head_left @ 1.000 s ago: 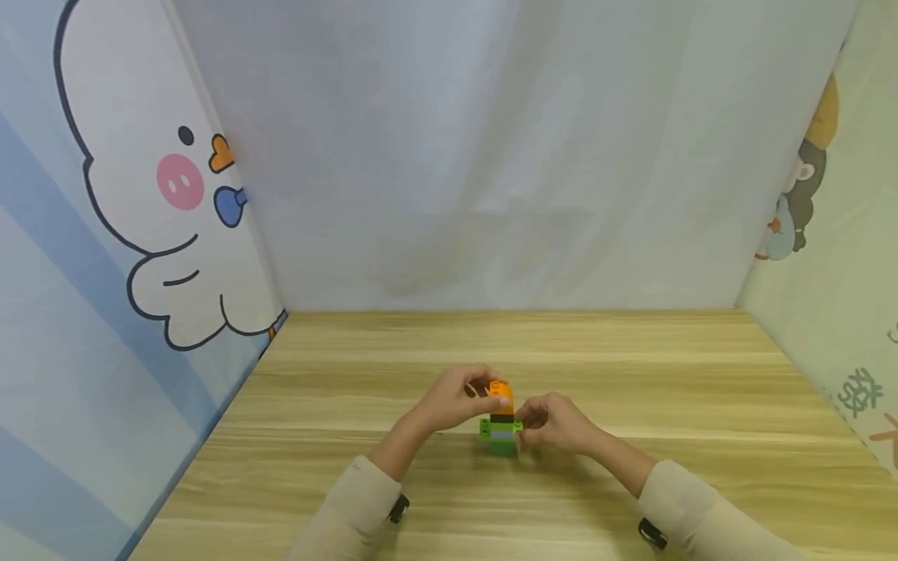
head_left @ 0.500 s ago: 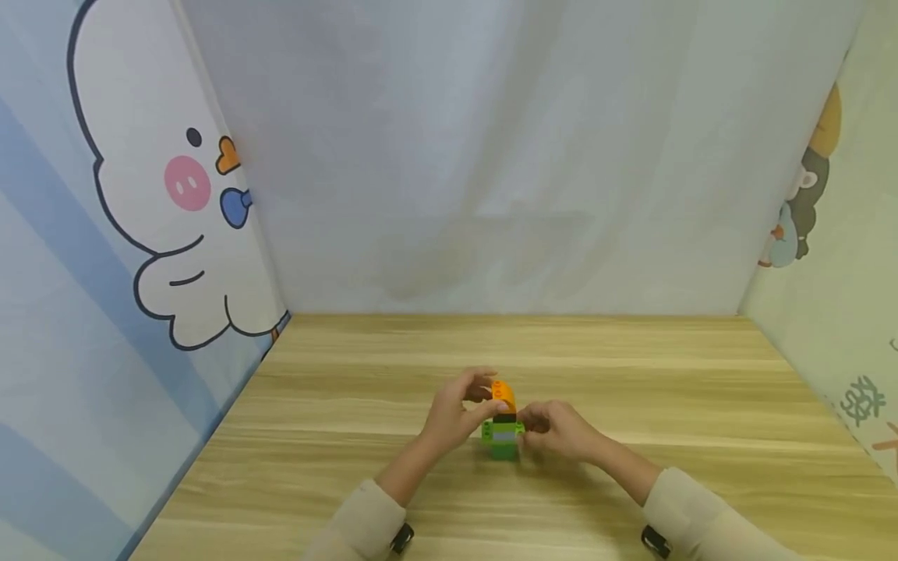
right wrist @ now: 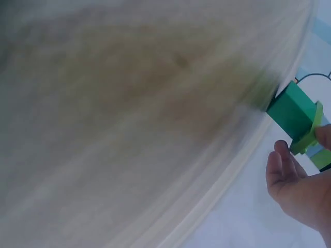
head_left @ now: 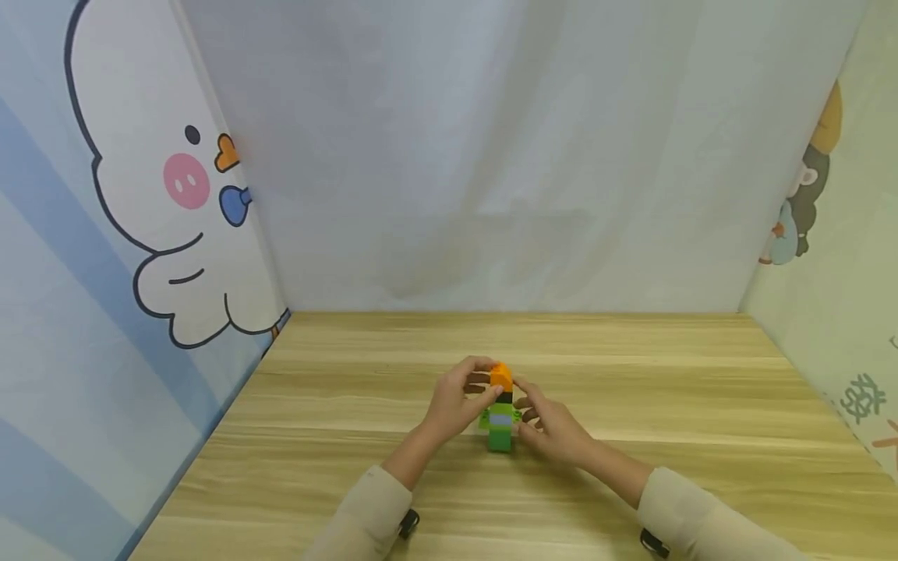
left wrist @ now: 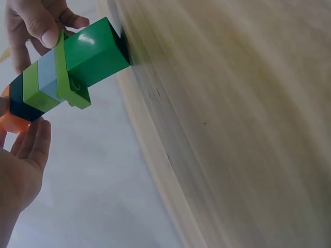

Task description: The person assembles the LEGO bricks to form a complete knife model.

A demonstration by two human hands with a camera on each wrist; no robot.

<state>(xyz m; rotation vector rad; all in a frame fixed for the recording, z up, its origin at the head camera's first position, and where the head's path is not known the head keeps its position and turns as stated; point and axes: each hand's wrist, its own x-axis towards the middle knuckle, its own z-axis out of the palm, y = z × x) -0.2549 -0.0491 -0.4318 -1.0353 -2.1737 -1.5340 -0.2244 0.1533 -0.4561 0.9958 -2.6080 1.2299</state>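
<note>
A small upright tower of toy building blocks (head_left: 500,439) stands near the middle of the table. Its dark green base carries a light green winged piece (left wrist: 63,72), a grey-blue block (left wrist: 48,76), another light green block, a black block (left wrist: 20,103) and an orange top (head_left: 500,375). My left hand (head_left: 452,401) pinches the orange top, thumb in front and fingers behind. On the other side, my right hand (head_left: 554,432) has its fingers spread alongside the tower. The right thumb (right wrist: 324,136) is at the light green wing; whether it presses there I cannot tell.
The wood-patterned table (head_left: 351,374) extends around the tower. A pale cloth (head_left: 456,156) hangs behind it. Printed cartoon panels flank both sides, a white bird (head_left: 133,125) on the left one. Black straps (head_left: 654,543) show by the cuffs.
My right hand's fingers have moved from bunched at the green wing to spread, with the index finger reaching up beside the orange top. The left hand keeps its pinch; the tower shifts slightly away.
</note>
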